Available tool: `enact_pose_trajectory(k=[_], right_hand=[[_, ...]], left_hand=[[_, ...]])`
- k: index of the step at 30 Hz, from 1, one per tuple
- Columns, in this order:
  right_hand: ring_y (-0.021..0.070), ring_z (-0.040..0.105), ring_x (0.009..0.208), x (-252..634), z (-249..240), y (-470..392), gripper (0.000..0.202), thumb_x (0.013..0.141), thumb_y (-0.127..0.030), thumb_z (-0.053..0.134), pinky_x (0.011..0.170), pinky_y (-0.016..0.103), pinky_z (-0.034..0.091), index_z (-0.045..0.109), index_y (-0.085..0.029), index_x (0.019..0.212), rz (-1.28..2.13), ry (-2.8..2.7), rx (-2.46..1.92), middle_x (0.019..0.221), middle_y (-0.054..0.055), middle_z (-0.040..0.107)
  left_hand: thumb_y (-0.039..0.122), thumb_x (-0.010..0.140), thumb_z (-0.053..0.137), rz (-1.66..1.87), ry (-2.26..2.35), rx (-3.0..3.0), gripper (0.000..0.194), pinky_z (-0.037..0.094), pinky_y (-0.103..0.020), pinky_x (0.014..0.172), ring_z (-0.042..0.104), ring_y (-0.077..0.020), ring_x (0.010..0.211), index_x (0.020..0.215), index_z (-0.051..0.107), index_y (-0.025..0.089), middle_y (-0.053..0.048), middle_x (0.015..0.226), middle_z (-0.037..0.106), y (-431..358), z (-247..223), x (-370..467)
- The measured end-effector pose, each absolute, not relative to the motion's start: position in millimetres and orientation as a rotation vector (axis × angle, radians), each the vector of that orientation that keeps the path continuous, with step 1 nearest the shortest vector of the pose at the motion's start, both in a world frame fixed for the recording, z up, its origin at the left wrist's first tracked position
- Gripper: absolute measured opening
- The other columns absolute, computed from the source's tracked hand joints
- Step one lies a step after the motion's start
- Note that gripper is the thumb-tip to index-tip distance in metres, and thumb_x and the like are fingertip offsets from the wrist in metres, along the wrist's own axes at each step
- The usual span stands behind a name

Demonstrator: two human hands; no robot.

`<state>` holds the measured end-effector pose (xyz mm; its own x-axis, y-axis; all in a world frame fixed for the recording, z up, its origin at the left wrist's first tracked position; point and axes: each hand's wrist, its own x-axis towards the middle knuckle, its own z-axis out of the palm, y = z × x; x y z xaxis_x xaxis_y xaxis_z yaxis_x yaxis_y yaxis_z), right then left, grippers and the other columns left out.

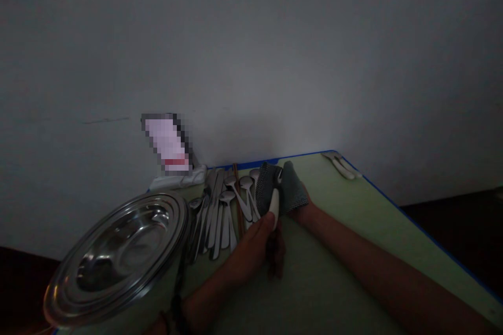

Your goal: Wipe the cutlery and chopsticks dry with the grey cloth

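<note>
My left hand (255, 241) grips a white-handled piece of cutlery (274, 207) by the lower end of its handle. Its metal head is mostly hidden by a dark grey-green cloth (294, 188), so its kind is unclear. My right hand (303, 213) is closed around the cloth, most of its fingers covered by it, and the cloth folds about the metal end. Just left of both hands lie several metal spoons (227, 197) and flat-handled cutlery (214, 220) in a loose row, with brown chopsticks (240, 214) among them.
Stacked shiny metal plates (178, 220) stand at the table's left. Behind them a blurred-out phone (167, 144) leans above a white object (176, 178). White-handled cutlery (341, 166) lies at the far right corner. The pale green table (353, 209) has blue edging and meets a grey wall (275, 63).
</note>
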<state>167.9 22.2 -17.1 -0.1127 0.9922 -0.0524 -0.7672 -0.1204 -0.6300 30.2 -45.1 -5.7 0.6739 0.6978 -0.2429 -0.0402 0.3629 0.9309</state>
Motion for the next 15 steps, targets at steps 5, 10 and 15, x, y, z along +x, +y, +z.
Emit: enact_pose_trajectory(k=[5,10,15], right_hand=[[0.0244,0.062,0.092,173.7,-6.9,13.5,0.051,0.08,-0.062,0.035,0.084,0.039,0.047,0.064,-0.022,0.094,1.698,-0.52,-0.509,0.081,0.006,0.071],[0.0229,0.063,0.089,172.7,-5.2,11.8,0.047,0.078,-0.061,0.043,0.077,0.036,0.049,0.065,-0.023,0.094,1.721,-0.588,-0.573,0.082,0.005,0.071],[0.0201,0.065,0.07,170.0,-8.3,7.4,0.034,0.073,-0.048,0.059,0.067,0.032,0.05,0.067,-0.017,0.084,1.691,-0.63,-0.773,0.069,0.004,0.07]], left_hand=[[0.062,0.082,0.038,0.578,0.703,1.084,0.044,0.036,-0.016,0.028,0.05,-0.0097,0.032,0.08,0.045,0.018,0.006,0.046,0.049,-45.3,-9.1,30.1],[0.061,0.083,0.039,0.541,0.699,1.114,0.043,0.036,-0.017,0.029,0.048,-0.0092,0.032,0.08,0.045,0.018,0.006,0.046,0.049,-46.1,-8.6,29.1],[0.064,0.081,0.038,0.495,0.724,1.169,0.047,0.035,-0.018,0.03,0.047,-0.0092,0.033,0.079,0.045,0.018,0.006,0.045,0.049,-46.7,-6.5,29.1]])
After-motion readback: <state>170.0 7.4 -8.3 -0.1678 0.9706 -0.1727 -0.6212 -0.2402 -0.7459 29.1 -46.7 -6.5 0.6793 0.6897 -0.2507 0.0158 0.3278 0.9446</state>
